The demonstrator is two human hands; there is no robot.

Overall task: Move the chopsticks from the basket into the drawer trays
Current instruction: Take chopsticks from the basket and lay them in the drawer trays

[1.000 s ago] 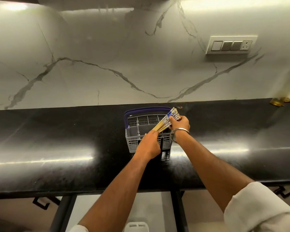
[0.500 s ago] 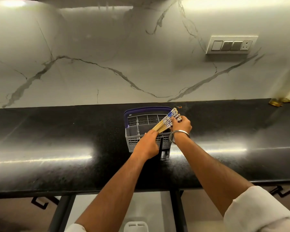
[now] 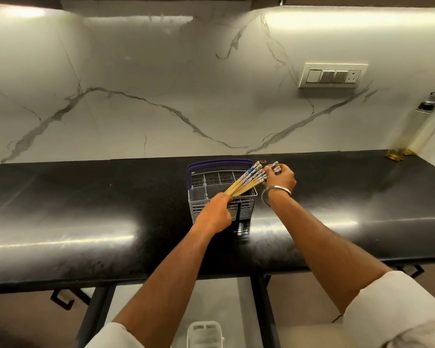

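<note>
**A:** Where are the chopsticks (image 3: 246, 180) right now?

**B:** Bundled and slanting up out of the basket (image 3: 221, 194), plain bamboo ends low on the near side, patterned blue-and-white ends fanned out above the far right corner. The left hand (image 3: 215, 213) is curled around the bamboo ends at the basket's near rim. The right hand (image 3: 280, 177) has its fingers closed on a few of the patterned tips, just to the right of the fan.

**A:** What could go wrong?

**B:** The bundle looks loose at the top. If the right hand pulls its few sticks sideways while the left grip is slack, I'd guess the others slide or drop back between the dividers, or roll onto the black surface (image 3: 86, 197). The basket is light plastic too; a snagged tip could tip it or drag it. And the drawer trays are below the surface edge, only a white tray (image 3: 204, 332) partly in view, so the carry is long enough to shed a stick.

**A:** Anything different from half a second ago?

**B:** The right hand has shifted rightward and away from the main fan, taking a few tips with it, so a gap has opened. The left hand stays clamped low. The basket hasn't moved. The view has tilted, bringing two oil bottles (image 3: 412, 131) into sight at the far right.
</note>
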